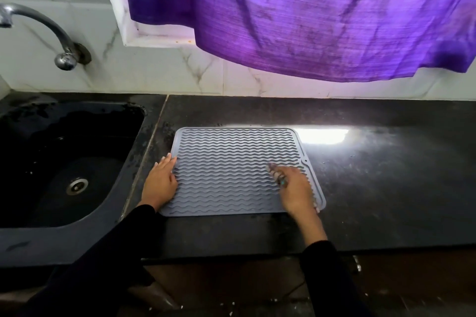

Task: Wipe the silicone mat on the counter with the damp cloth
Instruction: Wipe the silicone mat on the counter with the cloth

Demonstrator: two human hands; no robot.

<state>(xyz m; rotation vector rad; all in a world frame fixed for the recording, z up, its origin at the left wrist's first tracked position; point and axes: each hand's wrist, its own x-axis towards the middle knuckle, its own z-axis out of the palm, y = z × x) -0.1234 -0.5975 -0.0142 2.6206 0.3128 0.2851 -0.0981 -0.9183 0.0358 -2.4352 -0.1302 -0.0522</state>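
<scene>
We pin the thin, floppy grey wave-ribbed silicone mat (231, 167), lying flat mid-worktop at twelve o'clock from us, with our left hand (161, 183), fingers flat on its nine o'clock edge, while our blurred right hand (293, 189) seemingly pinches a small cloth.

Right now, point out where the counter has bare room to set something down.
Bare counter lies right of the silicone mat, and a strip runs between mat and wall. The left hand and the right hand crowd the mat; the sink borders its left.
</scene>
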